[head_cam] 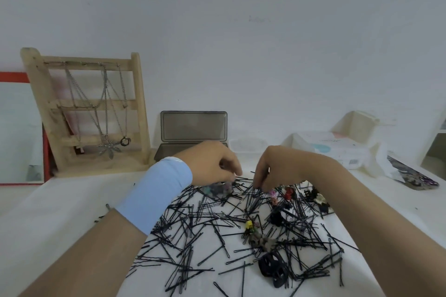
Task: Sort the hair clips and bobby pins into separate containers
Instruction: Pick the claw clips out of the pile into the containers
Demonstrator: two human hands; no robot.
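Just in front of the open smoky-grey box (193,128), our left hand (212,164) curls its fingers around a mottled claw clip (217,190), likely to lift it free. Our right hand (272,166) dips into the scattered bobby pins (217,229) beside it, and we cannot tell whether its fingers pinch any.

Black bobby pins (212,222) litter the white counter (60,200) from centre to 5 o'clock, with hair clips (272,270) among them. At centre the left grip (210,164) curls over a mottled clip (216,189); the right grip (277,166) dips its fingers into pins. An open grey box (193,128) stands at their 12 o'clock.
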